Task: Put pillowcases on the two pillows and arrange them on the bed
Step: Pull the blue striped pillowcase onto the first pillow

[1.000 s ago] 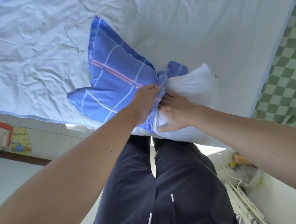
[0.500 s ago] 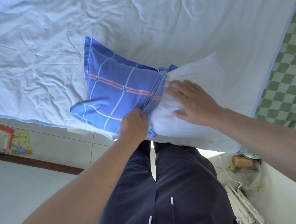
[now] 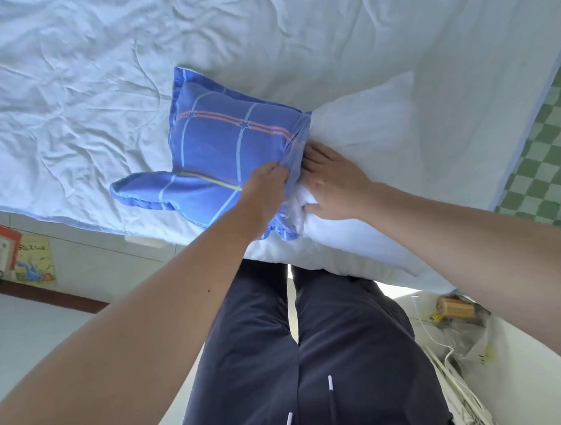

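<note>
A white pillow lies at the near edge of the bed, its left part inside a blue checked pillowcase with orange stripes. My left hand grips the bunched open edge of the pillowcase. My right hand lies on the bare pillow just right of that edge, fingers reaching under the cloth and the thumb pressing into the pillow. The case's near left corner lies flat and unfilled. Only one pillow is in view.
The bed carries a wrinkled pale blue sheet. A green checked cloth shows at the right edge. On the floor, picture books lie at the left, and a plastic bag with cables at the right. My legs stand against the bed.
My left hand has moved up along the case's open edge and gripped it higher. My right hand slid left to that edge. More of the pillow sits inside the case.
</note>
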